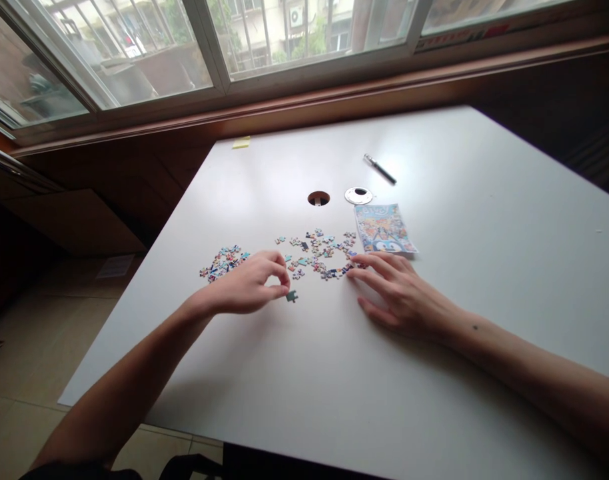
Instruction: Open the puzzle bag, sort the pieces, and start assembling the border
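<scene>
Left hand [252, 283] had a dark puzzle piece [292, 296] pinched, just near-side of the loose pieces [305, 246]; right hand [397, 293] was splayed at their right end, nothing visibly gripped. Tabletop [304, 380] left decent room toward its near edge.

The loose pieces [329, 253] mix teal, pale blue, pink, orange, white and navy; the heap [224, 262] is equally speckled, with red flecks. One piece [292, 296] is plain dark grey-green. The sheet [384, 228] bears a busy orange-and-blue print on light blue. The table [294, 387] is plain white, the pen [382, 171] black and silver, the note [241, 143] yellow, the sill [294, 115] reddish brown.
</scene>
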Demonstrator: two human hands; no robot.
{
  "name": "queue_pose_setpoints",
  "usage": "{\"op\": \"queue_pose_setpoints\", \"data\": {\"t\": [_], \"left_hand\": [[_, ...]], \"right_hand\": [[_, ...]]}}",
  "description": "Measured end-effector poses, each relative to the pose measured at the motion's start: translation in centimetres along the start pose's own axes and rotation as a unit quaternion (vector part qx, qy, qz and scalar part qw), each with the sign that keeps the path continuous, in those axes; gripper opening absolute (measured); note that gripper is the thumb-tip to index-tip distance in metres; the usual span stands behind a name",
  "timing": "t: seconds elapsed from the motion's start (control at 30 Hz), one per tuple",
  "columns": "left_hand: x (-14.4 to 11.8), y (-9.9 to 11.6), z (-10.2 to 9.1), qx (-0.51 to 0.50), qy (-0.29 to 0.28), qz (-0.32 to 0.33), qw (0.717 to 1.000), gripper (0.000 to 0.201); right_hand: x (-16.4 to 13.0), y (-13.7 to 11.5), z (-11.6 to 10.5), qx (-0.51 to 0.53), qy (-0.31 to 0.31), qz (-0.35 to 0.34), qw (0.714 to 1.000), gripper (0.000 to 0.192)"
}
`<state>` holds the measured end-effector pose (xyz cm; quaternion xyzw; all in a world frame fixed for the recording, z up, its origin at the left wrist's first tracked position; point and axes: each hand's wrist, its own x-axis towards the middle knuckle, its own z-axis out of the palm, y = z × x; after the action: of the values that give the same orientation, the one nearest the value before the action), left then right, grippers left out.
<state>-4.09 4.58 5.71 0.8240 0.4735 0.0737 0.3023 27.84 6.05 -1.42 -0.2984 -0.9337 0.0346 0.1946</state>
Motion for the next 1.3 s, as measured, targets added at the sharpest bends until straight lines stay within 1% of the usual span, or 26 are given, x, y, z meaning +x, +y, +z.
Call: {"op": "queue_pose_setpoints", "data": {"t": [0.03,0.07,0.13,0.2,0.27,0.37,0.43,0.5,0.57,0.7,0.77,0.83,0.9,0.97,1.07,1.17,1.23,1.3], "left_hand": [[-0.5,0.2,0.8,0.022,0.000,0.004,1.000,0.016],[-0.8,0.4,1.6,0.051,0.020,0.006,0.998,0.016],[-1.0,0.3,3.1,0.098,0.089,0.017,0.991,0.013],[-1.0,-0.2,4.2,0.097,0.151,0.045,0.983,0.011],[-1.2,-0.8,4.8,0.063,0.194,0.093,0.974,0.010],[-1.9,-1.6,5.7,0.050,0.225,0.197,0.953,0.015],[-2.3,-2.0,6.3,0.078,0.220,0.241,0.942,0.024],[-2.5,-2.2,6.9,0.100,0.212,0.246,0.940,0.029],[-2.4,-2.2,7.1,0.099,0.213,0.244,0.941,0.033],[-2.3,-2.3,6.9,0.077,0.237,0.254,0.935,0.029],[-2.4,-2.4,6.8,0.080,0.234,0.254,0.935,0.026],[-2.7,-2.4,6.7,0.094,0.212,0.249,0.940,0.026],[-2.9,-2.3,6.7,0.103,0.191,0.243,0.945,0.028],[-3.0,-2.2,6.6,0.095,0.193,0.246,0.945,0.030],[-3.1,-2.1,6.3,0.064,0.227,0.254,0.938,0.029],[-3.2,-2.1,5.9,0.050,0.238,0.243,0.939,0.023],[-3.4,-2.1,5.7,0.050,0.221,0.230,0.946,0.020],[-3.5,-1.9,5.5,0.051,0.180,0.216,0.958,0.019]], "right_hand": [[0.0,0.0,0.0,0.000,-0.001,0.001,1.000,0.034],[0.0,0.0,0.0,0.000,-0.003,0.002,1.000,0.034],[0.0,0.0,0.0,-0.001,-0.005,0.002,1.000,0.034],[0.0,0.1,0.1,-0.003,-0.004,0.000,1.000,0.034],[0.0,0.1,0.0,-0.006,-0.002,0.000,1.000,0.034],[0.0,0.0,0.0,-0.008,-0.003,0.001,1.000,0.035],[0.0,0.0,0.0,-0.008,-0.004,0.000,1.000,0.035],[0.0,0.1,0.0,-0.007,-0.004,-0.001,1.000,0.036],[-0.1,0.1,0.0,-0.007,-0.002,0.000,1.000,0.036],[-0.1,0.2,0.0,-0.006,-0.005,0.000,1.000,0.038],[-0.1,0.1,0.0,-0.004,-0.001,-0.001,1.000,0.036],[0.0,0.0,-0.1,-0.002,0.009,0.007,1.000,0.030],[0.1,-0.2,-0.2,-0.003,0.015,0.018,1.000,0.017],[0.1,-0.2,-0.3,-0.005,0.001,0.016,1.000,0.009],[0.2,-0.2,-0.3,0.012,-0.025,-0.008,1.000,0.021],[0.1,-0.1,-0.3,0.039,-0.023,-0.032,0.998,0.029],[0.0,0.1,-0.3,0.048,-0.022,-0.052,0.997,0.031],[0.0,0.2,-0.3,0.054,-0.026,-0.065,0.996,0.033]]}}
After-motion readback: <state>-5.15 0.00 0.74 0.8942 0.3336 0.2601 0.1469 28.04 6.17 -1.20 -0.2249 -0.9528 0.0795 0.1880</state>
